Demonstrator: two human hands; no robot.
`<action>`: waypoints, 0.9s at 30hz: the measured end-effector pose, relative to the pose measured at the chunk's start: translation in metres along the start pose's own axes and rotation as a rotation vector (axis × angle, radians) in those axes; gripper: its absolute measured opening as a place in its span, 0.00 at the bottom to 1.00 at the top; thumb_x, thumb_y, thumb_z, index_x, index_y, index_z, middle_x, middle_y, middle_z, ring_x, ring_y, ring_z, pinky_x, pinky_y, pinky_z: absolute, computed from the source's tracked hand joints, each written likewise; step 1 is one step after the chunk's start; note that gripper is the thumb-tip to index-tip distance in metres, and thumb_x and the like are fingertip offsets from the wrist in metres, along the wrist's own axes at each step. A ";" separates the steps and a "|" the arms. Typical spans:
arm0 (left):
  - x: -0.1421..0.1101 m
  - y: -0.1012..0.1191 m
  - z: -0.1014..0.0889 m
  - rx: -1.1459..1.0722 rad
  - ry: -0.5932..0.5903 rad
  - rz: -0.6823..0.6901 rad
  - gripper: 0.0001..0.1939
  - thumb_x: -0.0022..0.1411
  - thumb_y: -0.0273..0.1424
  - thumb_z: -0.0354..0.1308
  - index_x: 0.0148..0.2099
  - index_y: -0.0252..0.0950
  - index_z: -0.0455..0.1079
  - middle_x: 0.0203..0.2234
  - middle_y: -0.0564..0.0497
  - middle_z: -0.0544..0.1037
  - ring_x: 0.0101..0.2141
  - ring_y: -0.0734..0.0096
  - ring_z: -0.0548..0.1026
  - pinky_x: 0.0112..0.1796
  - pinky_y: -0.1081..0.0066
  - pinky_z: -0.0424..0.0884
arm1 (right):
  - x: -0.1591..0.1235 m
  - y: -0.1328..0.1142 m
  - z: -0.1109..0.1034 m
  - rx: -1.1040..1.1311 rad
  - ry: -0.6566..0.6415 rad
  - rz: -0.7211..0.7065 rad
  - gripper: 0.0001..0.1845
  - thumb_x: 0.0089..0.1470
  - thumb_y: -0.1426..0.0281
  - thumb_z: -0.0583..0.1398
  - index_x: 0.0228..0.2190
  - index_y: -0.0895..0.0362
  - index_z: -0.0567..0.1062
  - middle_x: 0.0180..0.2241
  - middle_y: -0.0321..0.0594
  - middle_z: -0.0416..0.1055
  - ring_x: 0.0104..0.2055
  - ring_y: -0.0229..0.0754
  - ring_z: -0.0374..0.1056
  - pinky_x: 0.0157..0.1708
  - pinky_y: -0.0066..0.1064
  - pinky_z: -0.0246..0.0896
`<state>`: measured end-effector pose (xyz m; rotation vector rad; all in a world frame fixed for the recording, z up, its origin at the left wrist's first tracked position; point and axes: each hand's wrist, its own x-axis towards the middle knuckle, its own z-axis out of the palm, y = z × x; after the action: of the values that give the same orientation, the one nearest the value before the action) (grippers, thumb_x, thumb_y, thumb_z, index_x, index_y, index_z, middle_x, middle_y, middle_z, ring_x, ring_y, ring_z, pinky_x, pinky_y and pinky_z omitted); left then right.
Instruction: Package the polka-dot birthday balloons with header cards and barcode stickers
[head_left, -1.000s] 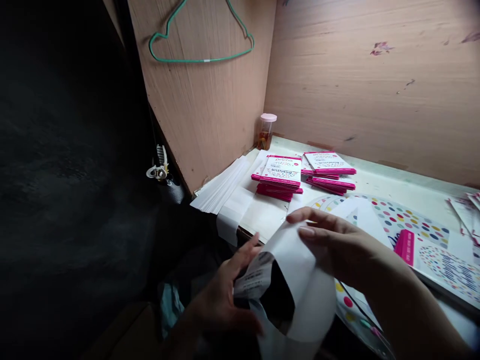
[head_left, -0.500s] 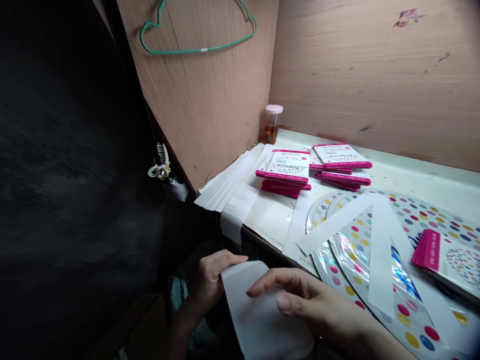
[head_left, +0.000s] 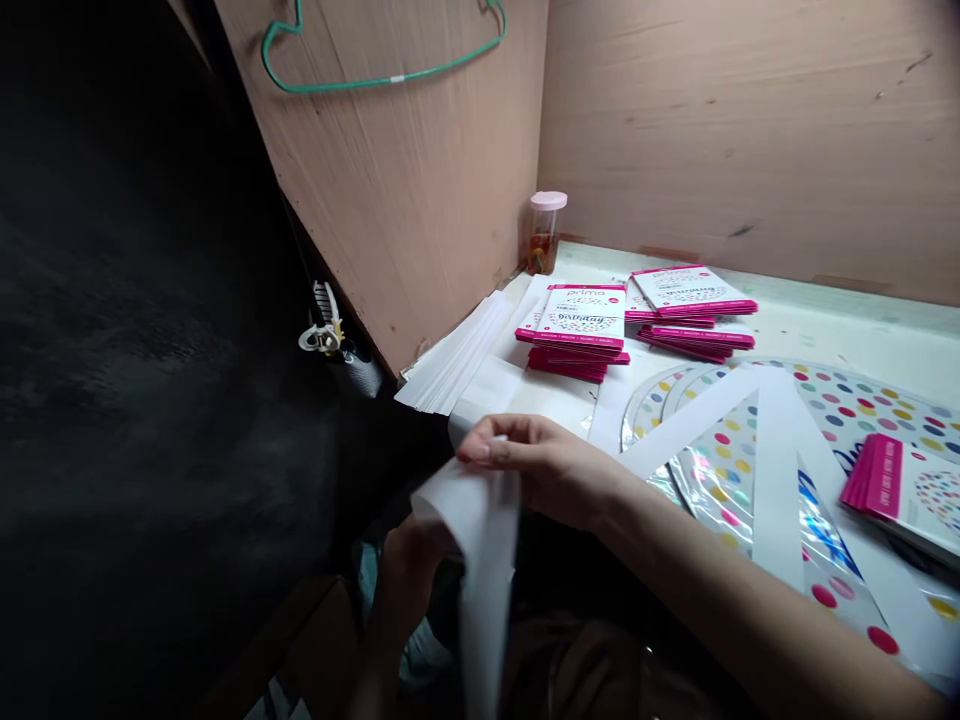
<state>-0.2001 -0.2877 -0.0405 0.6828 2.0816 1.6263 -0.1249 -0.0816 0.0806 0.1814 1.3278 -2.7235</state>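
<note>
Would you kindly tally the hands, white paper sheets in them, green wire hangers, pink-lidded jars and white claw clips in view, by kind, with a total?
Left hand and right hand: 2
White paper sheet: 1
Green wire hanger: 1
Pink-lidded jar: 1
White claw clip: 1
Total: 6

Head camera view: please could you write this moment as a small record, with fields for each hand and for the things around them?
Right hand: fingers pinch the top of a thin white paper sheet
Left hand: below the sheet, partly hidden behind it
Nearby: pile of long white paper strips; stack of white birthday packs with magenta edges; glossy polka-dot foil sheets
Rest: clear jar with pink lid; green wire hanger on a light wooden wall
</note>
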 end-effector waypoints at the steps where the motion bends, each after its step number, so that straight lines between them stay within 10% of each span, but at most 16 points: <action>1: 0.001 0.002 -0.001 0.019 0.005 0.028 0.17 0.58 0.44 0.61 0.31 0.34 0.76 0.23 0.52 0.75 0.26 0.69 0.70 0.29 0.73 0.66 | -0.007 0.005 -0.007 -0.002 0.035 0.001 0.17 0.43 0.64 0.71 0.28 0.59 0.72 0.27 0.34 0.69 0.26 0.31 0.64 0.28 0.23 0.58; 4: 0.004 0.014 -0.002 0.126 -0.033 0.127 0.15 0.62 0.40 0.59 0.30 0.34 0.74 0.22 0.52 0.73 0.25 0.72 0.68 0.28 0.75 0.64 | -0.028 0.017 -0.025 -0.188 0.142 0.024 0.18 0.49 0.57 0.66 0.35 0.55 0.69 0.28 0.34 0.69 0.27 0.34 0.64 0.28 0.27 0.60; 9: 0.003 0.047 0.009 0.241 -0.289 0.086 0.16 0.64 0.38 0.58 0.28 0.32 0.72 0.20 0.54 0.70 0.24 0.76 0.65 0.26 0.78 0.60 | -0.050 0.035 -0.026 -1.260 0.623 -0.301 0.26 0.57 0.51 0.56 0.50 0.54 0.69 0.50 0.52 0.65 0.48 0.54 0.65 0.47 0.51 0.62; 13: 0.002 0.061 0.015 0.188 -0.396 -0.008 0.18 0.62 0.40 0.60 0.26 0.32 0.70 0.19 0.55 0.69 0.23 0.77 0.64 0.25 0.78 0.58 | -0.054 0.053 -0.022 -1.665 0.332 -0.498 0.31 0.52 0.59 0.64 0.54 0.56 0.66 0.50 0.50 0.68 0.52 0.56 0.63 0.55 0.59 0.55; 15: 0.003 0.061 0.014 0.091 -0.384 -0.089 0.16 0.62 0.41 0.59 0.29 0.33 0.70 0.21 0.54 0.71 0.24 0.76 0.66 0.26 0.77 0.61 | -0.054 0.063 -0.027 -1.693 0.304 -0.518 0.24 0.54 0.68 0.63 0.52 0.57 0.66 0.46 0.49 0.70 0.47 0.52 0.65 0.50 0.54 0.63; 20: 0.002 0.058 0.013 -0.258 -0.142 -0.248 0.16 0.63 0.41 0.59 0.31 0.35 0.64 0.23 0.55 0.69 0.25 0.76 0.65 0.28 0.77 0.64 | -0.063 0.085 -0.035 -1.580 0.777 -0.817 0.12 0.57 0.75 0.60 0.44 0.55 0.70 0.43 0.48 0.67 0.45 0.50 0.64 0.42 0.44 0.66; 27: 0.001 0.055 0.040 -0.606 -0.261 -0.448 0.16 0.56 0.38 0.65 0.42 0.34 0.71 0.28 0.52 0.75 0.30 0.71 0.71 0.33 0.74 0.69 | -0.067 0.097 -0.034 -0.982 0.513 -0.487 0.06 0.60 0.71 0.58 0.40 0.54 0.70 0.32 0.37 0.68 0.31 0.37 0.68 0.31 0.27 0.67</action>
<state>-0.1701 -0.2456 0.0033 0.1864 1.3236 1.6610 -0.0426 -0.1109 -0.0051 0.5254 2.9838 -1.9899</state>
